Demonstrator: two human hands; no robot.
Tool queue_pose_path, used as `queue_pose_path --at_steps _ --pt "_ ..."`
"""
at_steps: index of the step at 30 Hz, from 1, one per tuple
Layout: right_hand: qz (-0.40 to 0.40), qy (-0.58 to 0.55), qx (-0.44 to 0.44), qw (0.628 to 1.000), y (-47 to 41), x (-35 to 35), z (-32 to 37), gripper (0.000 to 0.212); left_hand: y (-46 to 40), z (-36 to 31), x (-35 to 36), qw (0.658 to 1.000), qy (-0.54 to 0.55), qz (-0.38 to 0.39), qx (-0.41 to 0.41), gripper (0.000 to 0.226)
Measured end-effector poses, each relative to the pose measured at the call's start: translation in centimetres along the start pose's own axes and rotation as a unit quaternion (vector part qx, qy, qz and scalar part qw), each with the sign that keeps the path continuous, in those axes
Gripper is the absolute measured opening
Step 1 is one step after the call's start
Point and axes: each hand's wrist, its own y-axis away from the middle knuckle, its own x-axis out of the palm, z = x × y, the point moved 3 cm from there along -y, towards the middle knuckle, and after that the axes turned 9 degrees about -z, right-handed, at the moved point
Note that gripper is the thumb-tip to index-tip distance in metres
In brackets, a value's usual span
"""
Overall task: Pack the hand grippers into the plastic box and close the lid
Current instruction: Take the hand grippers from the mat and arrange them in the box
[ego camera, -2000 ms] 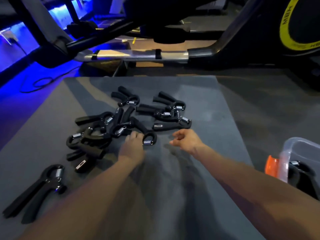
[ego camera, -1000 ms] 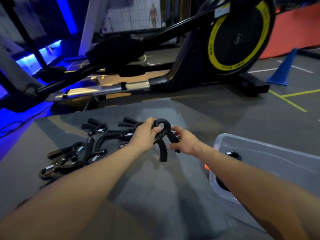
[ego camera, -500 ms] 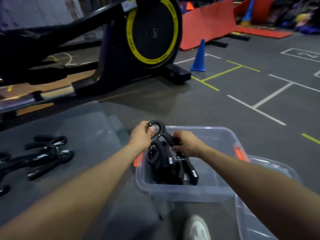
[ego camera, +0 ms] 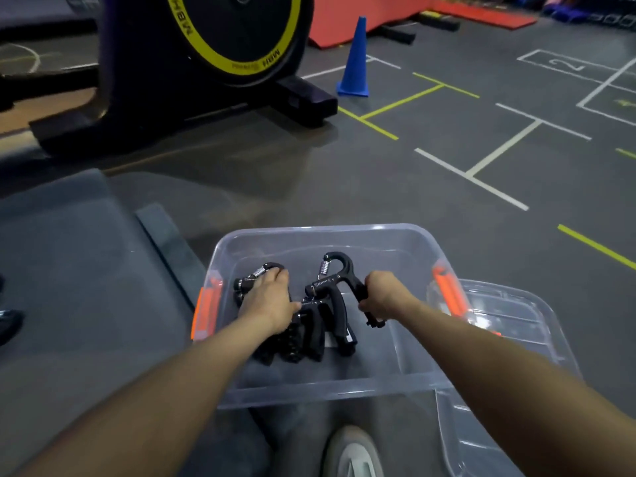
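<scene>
Right hand [ego camera: 380, 295] curled round one handle of a black spring-loaded hand gripper [ego camera: 335, 290], lowering it into the clear plastic box with orange clips [ego camera: 309, 390]; left hand [ego camera: 270, 299] apparently pressing those already packed; next, let go, fetch more

A black exercise machine [ego camera: 192, 98] with a yellow-ringed wheel [ego camera: 237, 29] stands on the grey floor [ego camera: 447, 208]; just right of its base stands a blue cone [ego camera: 354, 60]; beyond the cone lies a red mat [ego camera: 375, 15]; white and yellow lines [ego camera: 471, 173] cross the floor right of the machine; nearer than the machine lies a grey mat [ego camera: 75, 270]; a pale shoe [ego camera: 352, 452] shows at the bottom edge.
</scene>
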Motion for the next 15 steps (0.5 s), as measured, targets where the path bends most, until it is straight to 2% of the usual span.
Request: queue_pose_path --at_steps 2,7,10,15 --pt "0.011 -0.014 0.028 0.999 -1.0 1.7 -0.2 0.013 -0.1 0.6 0.9 1.0 -0.008 0.023 -0.012 0.072" --pt "0.009 -0.006 0.025 1.0 -2.0 4.1 0.7 0.009 -0.4 1.6 1.7 0.998 -0.011 0.066 -0.006 0.075" --pt "0.017 0.009 0.036 0.999 -2.0 4.5 1.2 0.018 -0.4 1.9 1.8 0.997 -0.006 0.075 0.001 0.075" --pt "0.033 0.021 0.031 0.999 -2.5 5.7 1.9 0.015 -0.4 2.0 2.0 0.997 -0.007 0.073 0.006 0.075"
